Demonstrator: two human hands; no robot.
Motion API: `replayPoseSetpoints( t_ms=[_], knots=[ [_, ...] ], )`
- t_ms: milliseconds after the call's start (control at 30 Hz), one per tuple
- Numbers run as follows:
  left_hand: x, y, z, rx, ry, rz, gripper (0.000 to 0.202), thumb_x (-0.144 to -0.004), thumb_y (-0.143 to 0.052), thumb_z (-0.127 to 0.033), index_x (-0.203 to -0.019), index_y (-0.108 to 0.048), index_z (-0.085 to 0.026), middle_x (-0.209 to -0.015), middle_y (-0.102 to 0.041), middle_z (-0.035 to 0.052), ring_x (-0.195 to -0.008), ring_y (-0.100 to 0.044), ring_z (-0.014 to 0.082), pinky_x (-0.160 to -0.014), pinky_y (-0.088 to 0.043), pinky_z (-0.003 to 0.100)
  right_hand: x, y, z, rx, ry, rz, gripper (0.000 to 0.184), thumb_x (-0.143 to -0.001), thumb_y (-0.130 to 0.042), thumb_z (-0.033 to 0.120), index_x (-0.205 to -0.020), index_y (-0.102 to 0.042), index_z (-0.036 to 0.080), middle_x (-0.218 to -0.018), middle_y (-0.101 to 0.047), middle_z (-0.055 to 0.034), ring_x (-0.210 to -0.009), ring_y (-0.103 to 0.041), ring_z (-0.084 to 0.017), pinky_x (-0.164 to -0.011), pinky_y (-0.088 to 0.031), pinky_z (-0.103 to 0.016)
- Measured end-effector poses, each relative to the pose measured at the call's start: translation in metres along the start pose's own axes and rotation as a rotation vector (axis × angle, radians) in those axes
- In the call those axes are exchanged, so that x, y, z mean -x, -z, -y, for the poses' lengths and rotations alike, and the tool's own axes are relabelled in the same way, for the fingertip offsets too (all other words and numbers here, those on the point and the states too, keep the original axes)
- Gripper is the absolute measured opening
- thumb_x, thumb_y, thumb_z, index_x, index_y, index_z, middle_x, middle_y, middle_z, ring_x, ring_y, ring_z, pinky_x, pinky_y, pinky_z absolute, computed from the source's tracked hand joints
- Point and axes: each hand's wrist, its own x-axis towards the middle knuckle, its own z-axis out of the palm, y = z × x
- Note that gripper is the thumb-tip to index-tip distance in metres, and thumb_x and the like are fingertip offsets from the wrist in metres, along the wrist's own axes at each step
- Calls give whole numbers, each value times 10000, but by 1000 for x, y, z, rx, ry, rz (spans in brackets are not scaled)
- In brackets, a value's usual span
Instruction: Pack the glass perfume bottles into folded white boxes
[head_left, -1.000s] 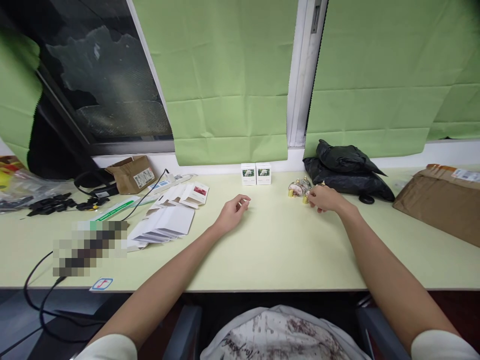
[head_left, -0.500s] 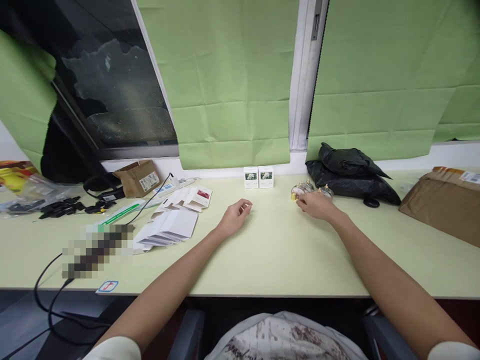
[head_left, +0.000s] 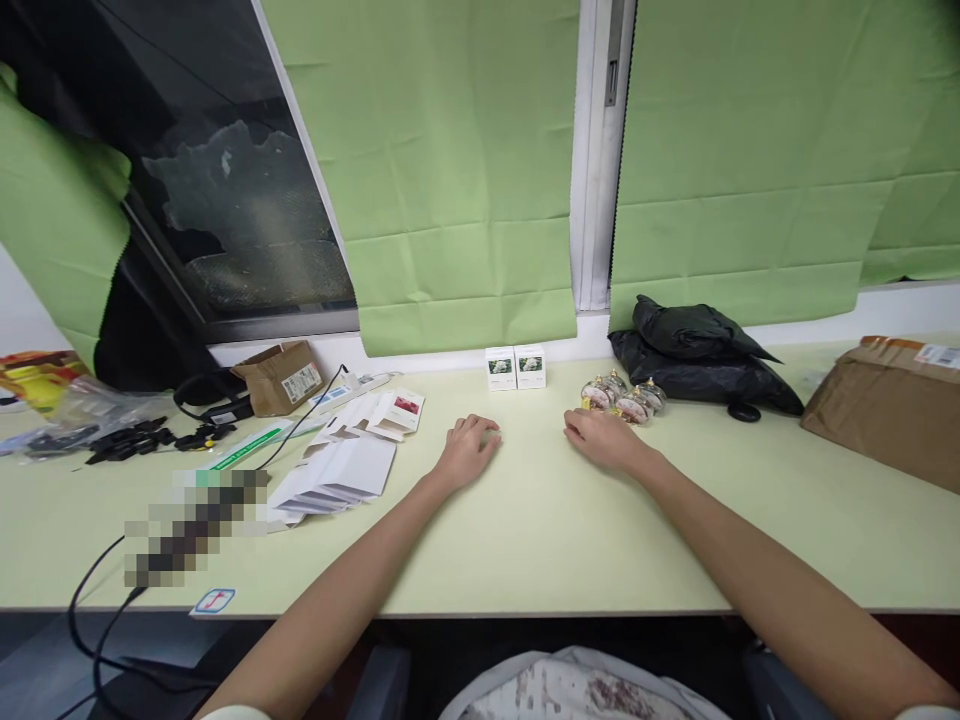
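Observation:
My left hand [head_left: 466, 452] rests on the table with its fingers loosely bent and apart, nothing in it. It lies between the folded white cartons [head_left: 345, 470] and my right hand [head_left: 606, 440]. The right hand lies low on the table, back up, fingers pointing left, and I see nothing held in it. Just behind it stand several small round glass bottles [head_left: 634, 407] with gold tops and pale pink labels. Part of the nearest bottle is hidden by the hand. Two small white boxes [head_left: 516, 370] with white-flower pictures stand side by side at the back.
Black plastic bags [head_left: 697, 350] and a brown cardboard box [head_left: 892, 405] lie to the right. On the left are a small open carton [head_left: 279, 380], black cables and clips [head_left: 131, 440], a green-and-white strip [head_left: 247, 447] and a blurred-out dark object [head_left: 195, 530] with a cord.
My right hand has moved left and toward me, away from the bottles, uncovering more of them. My left hand has lowered flatter onto the table. The view has tilted slightly upward.

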Motion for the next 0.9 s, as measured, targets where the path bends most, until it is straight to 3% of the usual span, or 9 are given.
replayPoseSetpoints(
  t_ms=[167,400,533,767,900],
  knots=[
    [-1,-5,5,-43,21,16,349,-1018,-529,-412,-1326,-601,-264,-1436,-581,87,-1403,-444,308,-1151,-387,527,-1,-8,5,32,-9,-21,260,-1097,-368,312,-1030,-591,197,-1047,-702,-77,-880,-646,-198,-634,-278,-294],
    [-2,-6,8,-73,7,25,372,-1031,-496,-452,-1315,-622,-247,-1454,-596,90,-1382,-505,286,-1164,-406,477,-1,-17,6,50,16,-27,198,-1077,-390,270,-1131,-569,205,-1127,-662,-78,-825,-625,-185,-613,-280,-299],
    [-2,-5,6,-64,24,29,367,-1019,-514,-450,-1301,-624,-243,-1444,-607,93,-1375,-508,302,-1154,-408,483,-2,-23,3,-68,29,-51,202,-1036,-418,198,-1154,-579,224,-1142,-661,-62,-835,-618,-176,-655,-324,-291],
    [-1,-6,7,3,56,41,408,-1015,-509,-479,-1323,-585,-223,-1421,-614,110,-1343,-518,324,-1130,-397,495,-8,-38,-9,-390,-18,-170,189,-988,-450,221,-1108,-596,226,-1054,-702,-41,-876,-628,-200,-730,-395,-302],
    [-1,-7,10,4,55,35,401,-1011,-514,-481,-1314,-585,-228,-1419,-610,107,-1337,-514,321,-1129,-388,493,-11,-45,-14,-468,-19,-188,182,-942,-507,230,-1093,-608,224,-1028,-671,-28,-823,-611,-179,-745,-409,-299]
  ],
)
